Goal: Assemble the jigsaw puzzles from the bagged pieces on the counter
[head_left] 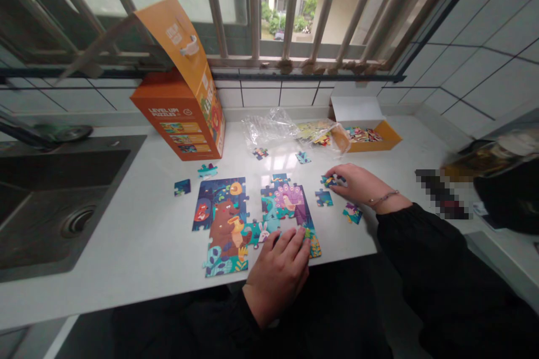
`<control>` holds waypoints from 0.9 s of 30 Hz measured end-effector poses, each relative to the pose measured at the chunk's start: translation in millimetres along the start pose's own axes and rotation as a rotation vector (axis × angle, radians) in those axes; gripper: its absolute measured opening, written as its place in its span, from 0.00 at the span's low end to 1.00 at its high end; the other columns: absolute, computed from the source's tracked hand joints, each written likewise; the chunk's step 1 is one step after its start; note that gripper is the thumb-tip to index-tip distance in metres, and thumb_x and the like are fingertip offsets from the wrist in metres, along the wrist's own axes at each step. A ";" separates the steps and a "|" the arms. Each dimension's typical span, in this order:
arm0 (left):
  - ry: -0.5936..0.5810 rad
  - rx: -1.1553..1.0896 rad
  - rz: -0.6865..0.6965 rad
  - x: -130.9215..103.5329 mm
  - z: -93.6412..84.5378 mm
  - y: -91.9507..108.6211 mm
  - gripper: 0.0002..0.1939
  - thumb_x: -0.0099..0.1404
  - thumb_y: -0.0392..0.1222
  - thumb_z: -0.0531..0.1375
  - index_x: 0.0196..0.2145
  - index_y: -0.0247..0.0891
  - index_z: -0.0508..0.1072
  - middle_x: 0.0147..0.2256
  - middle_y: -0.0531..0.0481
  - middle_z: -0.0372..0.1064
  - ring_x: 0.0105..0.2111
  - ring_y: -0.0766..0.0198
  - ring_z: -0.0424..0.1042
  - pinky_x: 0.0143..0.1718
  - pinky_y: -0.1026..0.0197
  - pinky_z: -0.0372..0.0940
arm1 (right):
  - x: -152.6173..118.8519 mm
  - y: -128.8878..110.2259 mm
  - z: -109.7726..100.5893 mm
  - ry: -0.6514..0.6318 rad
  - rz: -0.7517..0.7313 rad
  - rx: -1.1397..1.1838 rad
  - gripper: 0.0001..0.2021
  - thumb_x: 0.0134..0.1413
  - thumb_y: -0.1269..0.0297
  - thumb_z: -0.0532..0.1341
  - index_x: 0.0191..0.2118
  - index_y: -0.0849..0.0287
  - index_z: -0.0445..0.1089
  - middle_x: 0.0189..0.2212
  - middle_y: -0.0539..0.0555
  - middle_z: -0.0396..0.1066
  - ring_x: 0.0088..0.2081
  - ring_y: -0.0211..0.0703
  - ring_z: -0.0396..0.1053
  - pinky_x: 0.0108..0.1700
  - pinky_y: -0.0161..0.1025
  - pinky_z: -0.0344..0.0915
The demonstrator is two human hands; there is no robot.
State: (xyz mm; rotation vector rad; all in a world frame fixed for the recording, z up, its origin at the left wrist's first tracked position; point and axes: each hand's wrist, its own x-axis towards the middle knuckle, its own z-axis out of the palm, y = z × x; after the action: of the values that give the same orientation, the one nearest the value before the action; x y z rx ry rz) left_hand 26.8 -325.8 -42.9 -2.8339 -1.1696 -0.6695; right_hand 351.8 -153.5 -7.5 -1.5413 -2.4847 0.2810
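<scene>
A partly joined jigsaw puzzle (225, 219) lies on the counter, showing a bear on its left side and a pink peacock on its right, with gaps between its pieces. My left hand (281, 266) rests over its lower edge, fingers stretched out and covering some of the picture. To the right of the puzzle, my right hand (357, 182) pinches a dark blue and yellow puzzle piece (327, 181) between thumb and fingers. Just below that is a loose blue piece (324, 198), and a purple and green piece (352, 213) lies under my right wrist.
Loose pieces lie at the left (182, 188) and behind the puzzle (302, 157). An orange puzzle box (181, 123) stands open by the window. Clear plastic bags (269, 128) and a small open box (389, 137) of pieces sit behind. A sink (90, 190) is at left.
</scene>
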 end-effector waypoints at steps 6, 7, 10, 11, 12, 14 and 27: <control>0.004 0.009 0.005 0.4 -0.3 -0.5 0.20 0.80 0.47 0.57 0.64 0.41 0.75 0.66 0.45 0.73 0.63 0.51 0.70 0.63 0.43 0.59 | 12.1 -20.2 -11.1 0.061 -0.010 0.015 0.15 0.56 0.63 0.71 0.49 0.57 0.76 0.43 0.57 0.80 0.45 0.53 0.77 0.50 0.48 0.73; 0.007 0.008 0.008 0.7 -0.6 -0.7 0.20 0.80 0.47 0.57 0.64 0.41 0.75 0.66 0.45 0.73 0.63 0.51 0.70 0.63 0.43 0.59 | 17.8 -30.8 -11.9 0.088 -0.031 0.038 0.15 0.57 0.62 0.70 0.50 0.57 0.76 0.44 0.57 0.80 0.45 0.53 0.76 0.51 0.48 0.72; -0.001 -0.001 0.012 1.0 -0.8 -1.3 0.21 0.80 0.47 0.57 0.64 0.40 0.74 0.65 0.44 0.74 0.63 0.50 0.70 0.62 0.43 0.59 | 43.7 -73.7 -7.7 0.111 -0.160 0.117 0.14 0.61 0.62 0.69 0.51 0.57 0.76 0.48 0.57 0.79 0.49 0.51 0.76 0.54 0.46 0.71; -0.007 -0.005 0.010 0.8 -0.7 -1.4 0.21 0.80 0.47 0.56 0.64 0.39 0.74 0.65 0.44 0.73 0.63 0.50 0.70 0.62 0.43 0.59 | 54.4 -89.4 -4.1 0.087 -0.203 0.131 0.14 0.61 0.63 0.70 0.51 0.57 0.77 0.49 0.58 0.78 0.50 0.51 0.76 0.54 0.45 0.71; -0.012 -0.010 0.007 0.5 -0.4 -1.4 0.21 0.80 0.47 0.56 0.64 0.39 0.74 0.65 0.44 0.73 0.63 0.50 0.70 0.63 0.43 0.59 | 65.4 -104.4 0.4 0.057 -0.240 0.135 0.14 0.61 0.65 0.70 0.51 0.57 0.77 0.50 0.58 0.78 0.50 0.51 0.76 0.55 0.44 0.70; -0.024 -0.017 0.000 -0.3 0.0 -1.3 0.21 0.80 0.48 0.56 0.64 0.39 0.73 0.66 0.44 0.73 0.64 0.50 0.69 0.63 0.44 0.59 | 86.2 -129.3 10.3 -0.003 -0.285 0.102 0.13 0.61 0.67 0.70 0.51 0.58 0.78 0.49 0.58 0.78 0.50 0.50 0.75 0.54 0.43 0.70; -0.046 0.006 0.008 -2.5 -2.8 -1.8 0.22 0.81 0.50 0.54 0.64 0.39 0.74 0.67 0.44 0.71 0.64 0.50 0.68 0.64 0.43 0.59 | 115.9 -130.9 29.4 -0.155 -0.379 0.106 0.09 0.63 0.69 0.71 0.48 0.56 0.84 0.48 0.59 0.78 0.48 0.48 0.77 0.55 0.42 0.72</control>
State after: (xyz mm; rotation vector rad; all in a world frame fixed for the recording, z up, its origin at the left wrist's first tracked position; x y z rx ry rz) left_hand 22.9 -326.6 -41.7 -2.8630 -1.1634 -0.6024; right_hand 181.0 -108.2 7.5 -1.0154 -2.7623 0.4730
